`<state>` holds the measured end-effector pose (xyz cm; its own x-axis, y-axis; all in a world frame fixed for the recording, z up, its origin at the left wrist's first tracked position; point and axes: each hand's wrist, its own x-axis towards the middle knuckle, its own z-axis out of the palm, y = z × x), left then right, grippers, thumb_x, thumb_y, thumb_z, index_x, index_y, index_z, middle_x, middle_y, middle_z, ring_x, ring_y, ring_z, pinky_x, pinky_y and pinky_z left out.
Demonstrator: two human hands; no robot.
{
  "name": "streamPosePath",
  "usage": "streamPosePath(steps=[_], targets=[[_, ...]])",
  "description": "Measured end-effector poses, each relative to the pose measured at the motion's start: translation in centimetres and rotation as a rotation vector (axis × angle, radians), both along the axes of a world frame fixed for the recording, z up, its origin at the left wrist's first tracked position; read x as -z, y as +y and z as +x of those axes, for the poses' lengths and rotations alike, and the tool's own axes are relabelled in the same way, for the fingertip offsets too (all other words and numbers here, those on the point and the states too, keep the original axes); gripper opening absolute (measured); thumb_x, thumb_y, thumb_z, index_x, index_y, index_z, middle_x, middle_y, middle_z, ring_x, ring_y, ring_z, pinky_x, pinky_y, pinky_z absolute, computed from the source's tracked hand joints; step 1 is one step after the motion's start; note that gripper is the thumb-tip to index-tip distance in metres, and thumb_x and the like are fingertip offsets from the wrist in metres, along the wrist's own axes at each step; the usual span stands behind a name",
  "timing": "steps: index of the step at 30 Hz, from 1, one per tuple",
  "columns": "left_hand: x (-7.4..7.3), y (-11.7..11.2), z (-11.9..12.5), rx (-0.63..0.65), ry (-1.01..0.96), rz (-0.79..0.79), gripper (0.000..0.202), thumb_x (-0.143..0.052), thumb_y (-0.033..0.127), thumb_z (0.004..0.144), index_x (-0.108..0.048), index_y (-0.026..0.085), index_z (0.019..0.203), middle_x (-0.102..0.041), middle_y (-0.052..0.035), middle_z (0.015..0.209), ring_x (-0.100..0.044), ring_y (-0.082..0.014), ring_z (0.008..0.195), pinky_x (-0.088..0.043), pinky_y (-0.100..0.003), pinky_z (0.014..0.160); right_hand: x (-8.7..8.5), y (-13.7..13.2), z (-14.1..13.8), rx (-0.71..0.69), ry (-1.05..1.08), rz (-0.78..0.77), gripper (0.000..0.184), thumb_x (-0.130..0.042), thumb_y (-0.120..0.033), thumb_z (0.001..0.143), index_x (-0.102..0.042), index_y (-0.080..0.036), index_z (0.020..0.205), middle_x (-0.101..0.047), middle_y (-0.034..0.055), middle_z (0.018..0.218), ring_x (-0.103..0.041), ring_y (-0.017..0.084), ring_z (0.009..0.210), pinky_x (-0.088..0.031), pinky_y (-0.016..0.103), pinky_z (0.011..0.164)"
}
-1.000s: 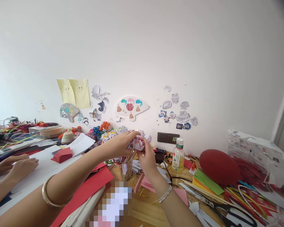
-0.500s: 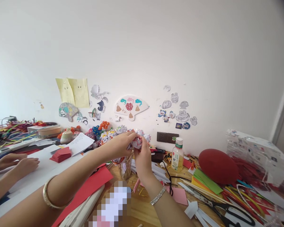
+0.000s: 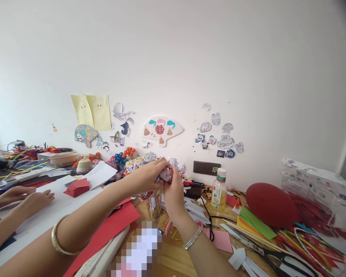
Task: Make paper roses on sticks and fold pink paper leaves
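My left hand [image 3: 145, 176] and my right hand [image 3: 173, 192] meet over the table, both pinching a small red-and-white folded paper flower [image 3: 165, 174]. The flower sits at the top of thin sticks that go down into a clear glass jar [image 3: 154, 207]. More paper flowers [image 3: 138, 163] cluster just behind my fingers. A gold bangle [image 3: 56, 234] is on my left wrist and a silver bracelet [image 3: 192, 237] on my right.
Another person's two hands [image 3: 25, 196] rest on white paper at the left. Red paper sheets [image 3: 109, 227], a red paper stack [image 3: 77, 187], a small bottle [image 3: 218, 189], a red oval cushion [image 3: 269, 200], scissors [image 3: 279, 257] and coloured strips [image 3: 302, 242] lie around. A plastic-wrapped box [image 3: 320, 192] stands at right.
My hands stay on the flower, the right hand shifting slightly up and left against it. The view drifted a little to the left. The other person's hands moved slightly right.
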<state>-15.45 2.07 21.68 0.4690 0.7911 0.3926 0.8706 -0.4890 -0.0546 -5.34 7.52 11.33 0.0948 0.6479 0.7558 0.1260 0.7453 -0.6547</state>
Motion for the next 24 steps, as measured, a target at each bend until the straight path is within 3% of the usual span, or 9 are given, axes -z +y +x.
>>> streamPosePath(steps=[13,24], targets=[[0.0,0.0,0.4,0.006,0.039,-0.032,0.058,-0.053,0.006,0.063,-0.045,0.02,0.119,-0.056,-0.0081,0.116,-0.053,-0.0244,0.109,-0.044,-0.034,0.091,1.6,0.4,-0.1,0.01,-0.078,0.013,0.057,-0.043,-0.009,0.077,-0.037,-0.013,0.133,-0.055,0.0181,0.124,-0.052,0.028,0.115,-0.042,0.047,0.096],[-0.1,0.5,-0.2,0.047,0.045,-0.036,0.049,-0.051,0.005,0.065,-0.054,0.021,0.111,-0.057,-0.007,0.116,-0.055,-0.0238,0.107,-0.045,-0.033,0.09,1.7,0.3,-0.2,0.022,-0.016,0.009,0.052,-0.046,-0.008,0.077,-0.041,-0.016,0.128,-0.056,0.016,0.123,-0.054,0.027,0.113,-0.044,0.044,0.093]])
